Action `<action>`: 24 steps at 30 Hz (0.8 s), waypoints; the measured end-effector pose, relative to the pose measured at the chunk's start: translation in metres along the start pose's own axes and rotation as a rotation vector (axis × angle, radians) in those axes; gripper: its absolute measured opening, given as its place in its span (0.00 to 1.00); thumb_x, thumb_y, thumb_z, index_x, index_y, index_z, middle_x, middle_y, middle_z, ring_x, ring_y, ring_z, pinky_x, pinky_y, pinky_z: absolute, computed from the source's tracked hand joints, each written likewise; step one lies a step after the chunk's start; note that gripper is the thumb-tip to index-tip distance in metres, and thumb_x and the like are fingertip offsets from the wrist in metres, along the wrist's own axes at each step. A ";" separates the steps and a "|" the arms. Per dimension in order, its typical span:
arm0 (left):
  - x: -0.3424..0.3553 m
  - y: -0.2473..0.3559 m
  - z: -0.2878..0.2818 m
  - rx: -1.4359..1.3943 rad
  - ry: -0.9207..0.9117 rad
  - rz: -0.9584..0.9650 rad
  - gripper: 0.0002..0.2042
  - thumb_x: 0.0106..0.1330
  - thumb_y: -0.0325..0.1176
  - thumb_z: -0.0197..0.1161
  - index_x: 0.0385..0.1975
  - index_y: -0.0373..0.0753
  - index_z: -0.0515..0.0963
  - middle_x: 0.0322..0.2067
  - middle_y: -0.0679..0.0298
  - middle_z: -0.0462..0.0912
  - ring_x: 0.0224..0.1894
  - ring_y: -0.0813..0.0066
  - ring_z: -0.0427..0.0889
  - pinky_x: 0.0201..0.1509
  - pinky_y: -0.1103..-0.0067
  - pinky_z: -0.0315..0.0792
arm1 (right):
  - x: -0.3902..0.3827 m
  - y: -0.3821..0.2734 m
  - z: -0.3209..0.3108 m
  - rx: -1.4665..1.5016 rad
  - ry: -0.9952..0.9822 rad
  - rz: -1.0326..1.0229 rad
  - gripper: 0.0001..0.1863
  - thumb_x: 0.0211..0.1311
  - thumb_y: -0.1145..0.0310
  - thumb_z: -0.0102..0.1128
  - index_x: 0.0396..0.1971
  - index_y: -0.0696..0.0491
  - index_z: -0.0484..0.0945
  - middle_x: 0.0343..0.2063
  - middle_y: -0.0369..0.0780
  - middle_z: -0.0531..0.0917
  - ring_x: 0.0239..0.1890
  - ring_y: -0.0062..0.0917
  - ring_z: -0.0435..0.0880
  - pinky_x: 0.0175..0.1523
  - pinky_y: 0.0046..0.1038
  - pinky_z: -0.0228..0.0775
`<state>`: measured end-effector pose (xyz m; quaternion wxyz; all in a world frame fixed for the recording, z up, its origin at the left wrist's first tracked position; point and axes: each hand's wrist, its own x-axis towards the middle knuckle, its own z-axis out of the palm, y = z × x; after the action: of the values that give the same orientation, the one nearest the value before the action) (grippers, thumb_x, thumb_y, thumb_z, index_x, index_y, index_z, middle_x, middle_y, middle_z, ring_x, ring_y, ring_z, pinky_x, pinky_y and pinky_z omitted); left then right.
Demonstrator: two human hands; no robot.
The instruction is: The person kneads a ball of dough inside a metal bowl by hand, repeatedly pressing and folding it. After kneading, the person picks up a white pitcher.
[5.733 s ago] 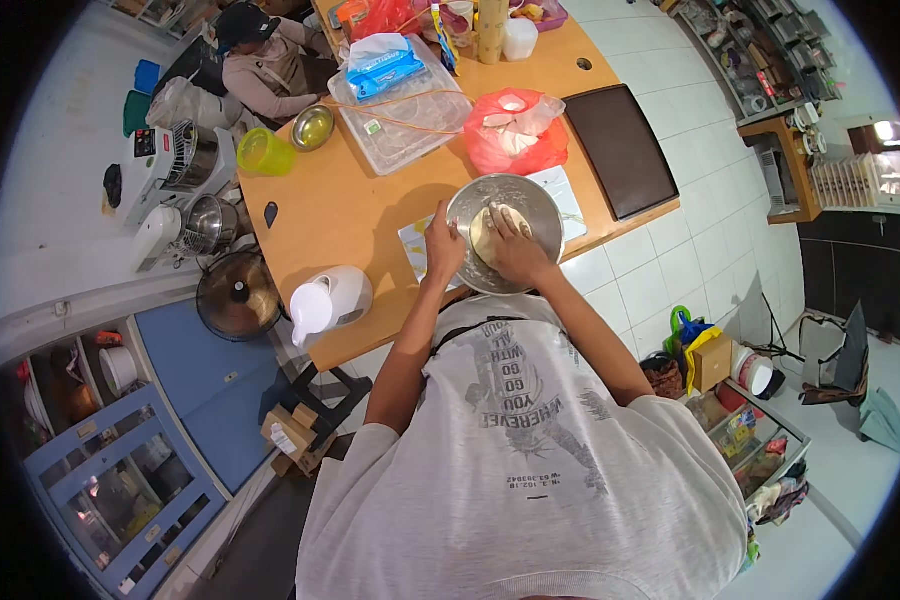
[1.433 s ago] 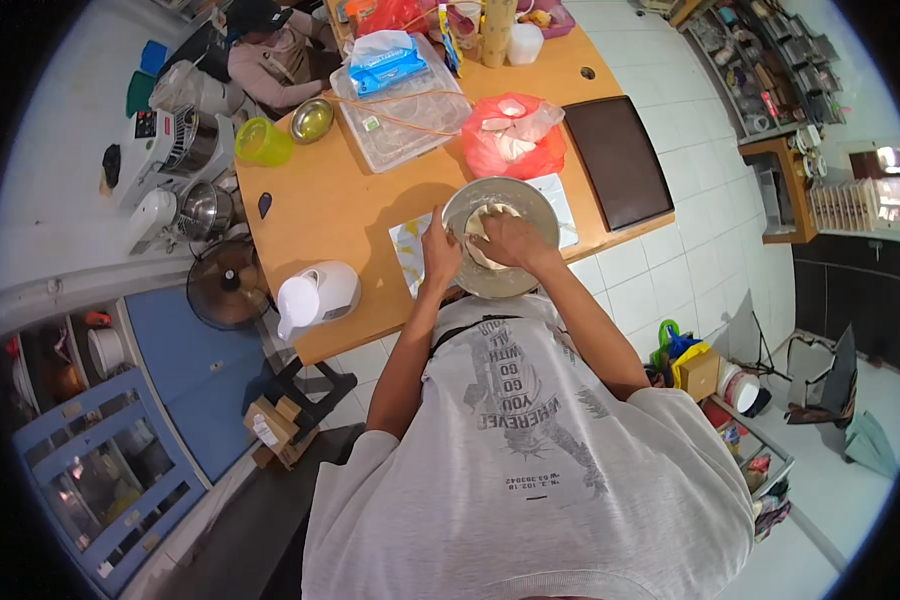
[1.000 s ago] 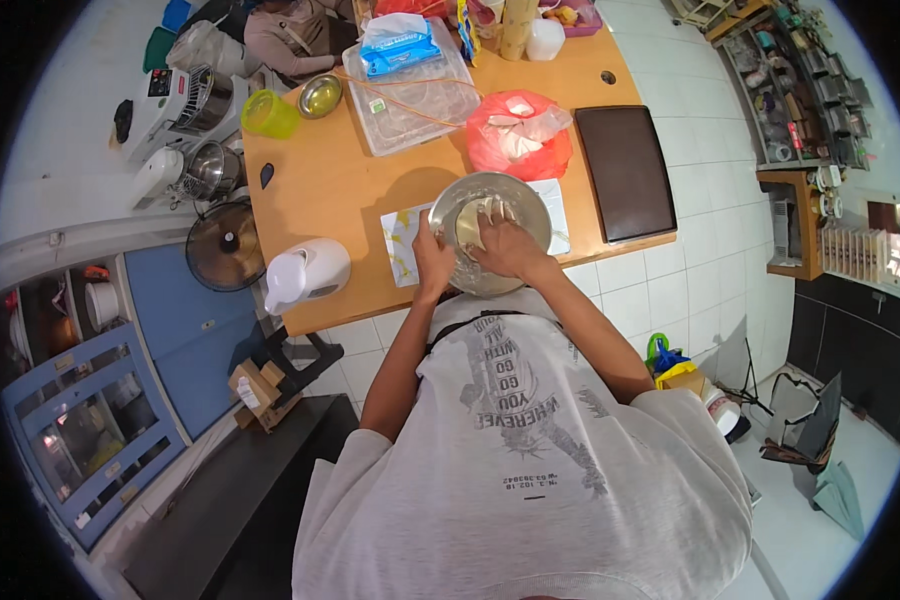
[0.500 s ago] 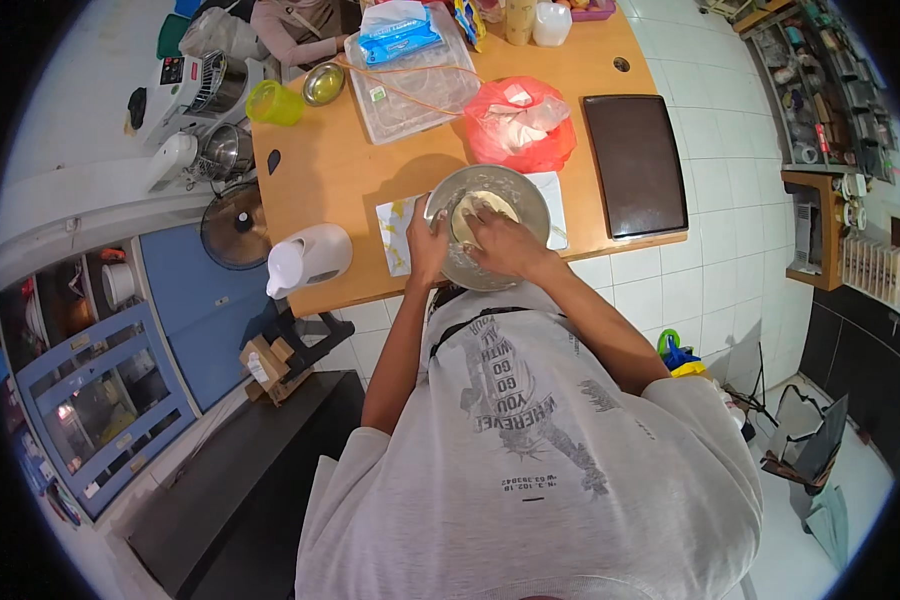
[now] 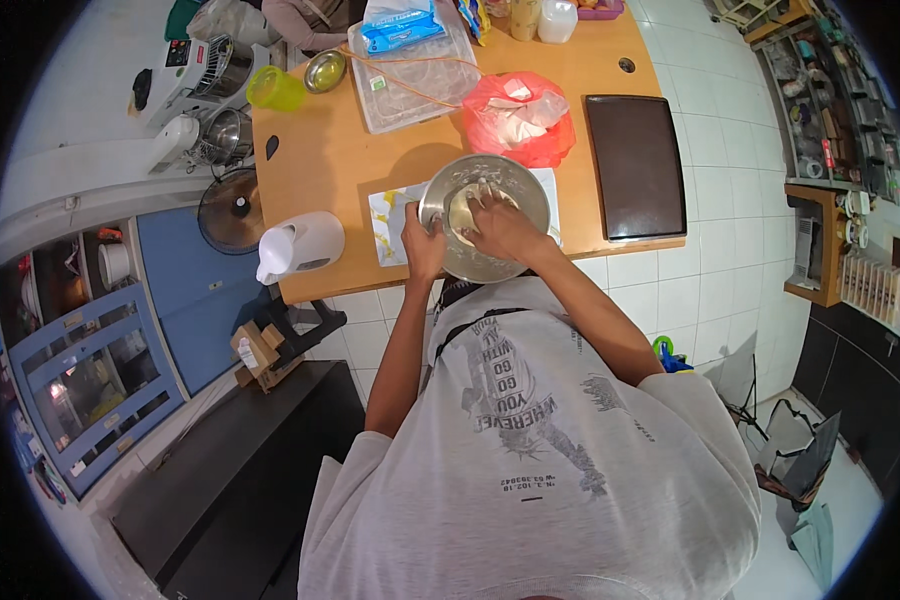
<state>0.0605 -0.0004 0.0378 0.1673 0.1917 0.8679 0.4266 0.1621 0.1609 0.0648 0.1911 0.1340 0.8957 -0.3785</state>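
Observation:
A round metal mixing bowl point(image 5: 525, 190) stands near the front edge of the table, its inner wall smeared with pale flour or dough. A pale lump of dough point(image 5: 459, 214) lies in it. My left hand point(image 5: 425, 243) is closed on the bowl's left rim, thumb on the inner side. Inside the bowl, my right hand point(image 5: 500, 226) is on the dough, its coated fingers curled over the lump's far side and partly hiding it. Beneath the bowl, a white and yellow patterned sheet point(image 5: 392, 225) shows on the left.
A red plastic bag point(image 5: 520, 120) sits just beyond the bowl, with a dark brown panel point(image 5: 637, 165) to its right. At the left corner stands a white jug point(image 5: 305, 245). Farther back are a clear plastic case point(image 5: 415, 85), a yellow-green cup point(image 5: 275, 90) and a person's sleeve point(image 5: 305, 28).
My right hand has shifted its fingers toward the far side of the dough. The left hand stays on the rim. The whole view has shifted slightly.

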 end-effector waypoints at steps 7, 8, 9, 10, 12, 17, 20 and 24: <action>0.001 0.002 0.007 -0.090 0.012 0.021 0.20 0.68 0.15 0.55 0.60 0.34 0.72 0.44 0.38 0.86 0.50 0.38 0.87 0.52 0.59 0.77 | 0.007 0.004 0.031 -0.321 -0.017 0.033 0.45 0.73 0.51 0.56 0.76 0.69 0.54 0.78 0.66 0.51 0.81 0.61 0.50 0.83 0.50 0.47; 0.001 0.001 0.007 -0.077 0.009 0.030 0.20 0.68 0.15 0.55 0.60 0.34 0.72 0.44 0.38 0.86 0.50 0.38 0.87 0.52 0.59 0.77 | 0.012 0.004 0.017 -0.285 -0.081 0.011 0.44 0.73 0.51 0.56 0.76 0.69 0.55 0.78 0.66 0.52 0.80 0.61 0.52 0.83 0.50 0.47; -0.001 0.000 0.007 -0.088 0.022 0.035 0.20 0.68 0.15 0.55 0.60 0.34 0.72 0.44 0.38 0.86 0.50 0.37 0.86 0.51 0.59 0.77 | 0.014 0.002 0.006 -0.247 -0.151 -0.012 0.44 0.73 0.51 0.56 0.76 0.69 0.56 0.77 0.66 0.52 0.80 0.61 0.54 0.83 0.49 0.47; -0.003 0.000 0.010 -0.100 0.036 0.041 0.20 0.68 0.15 0.56 0.60 0.33 0.72 0.43 0.37 0.85 0.50 0.37 0.86 0.51 0.59 0.77 | 0.010 0.000 -0.002 -0.173 -0.114 -0.013 0.43 0.73 0.50 0.56 0.74 0.68 0.59 0.76 0.66 0.54 0.79 0.61 0.55 0.82 0.48 0.50; -0.007 -0.007 0.014 -0.073 0.031 -0.015 0.22 0.67 0.15 0.56 0.62 0.33 0.70 0.44 0.35 0.85 0.50 0.35 0.86 0.51 0.58 0.77 | 0.000 -0.005 -0.010 -0.015 -0.051 -0.019 0.40 0.74 0.48 0.57 0.71 0.67 0.66 0.74 0.68 0.58 0.78 0.62 0.58 0.81 0.46 0.55; -0.014 -0.014 0.024 -0.026 0.069 -0.017 0.27 0.66 0.15 0.56 0.67 0.29 0.64 0.45 0.34 0.85 0.49 0.38 0.87 0.51 0.60 0.78 | -0.002 0.021 0.016 -0.215 -0.036 -0.024 0.43 0.74 0.47 0.56 0.74 0.67 0.61 0.77 0.66 0.53 0.79 0.59 0.56 0.81 0.50 0.54; -0.010 -0.024 0.025 -0.015 0.084 -0.001 0.29 0.66 0.15 0.57 0.68 0.27 0.63 0.45 0.34 0.86 0.48 0.41 0.89 0.49 0.61 0.79 | 0.012 0.026 0.013 -0.253 -0.116 -0.073 0.44 0.74 0.46 0.57 0.75 0.67 0.60 0.77 0.66 0.52 0.80 0.59 0.55 0.80 0.51 0.55; -0.008 -0.021 0.023 -0.004 0.026 -0.028 0.28 0.65 0.16 0.58 0.67 0.27 0.63 0.43 0.34 0.85 0.47 0.41 0.89 0.49 0.60 0.80 | 0.003 0.009 -0.013 -0.042 -0.173 -0.015 0.44 0.73 0.47 0.57 0.74 0.69 0.60 0.73 0.70 0.59 0.77 0.61 0.60 0.79 0.45 0.58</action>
<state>0.0741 -0.0007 0.0086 0.1623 0.1738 0.8717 0.4284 0.1599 0.1764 0.0664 0.2680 0.0900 0.8845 -0.3711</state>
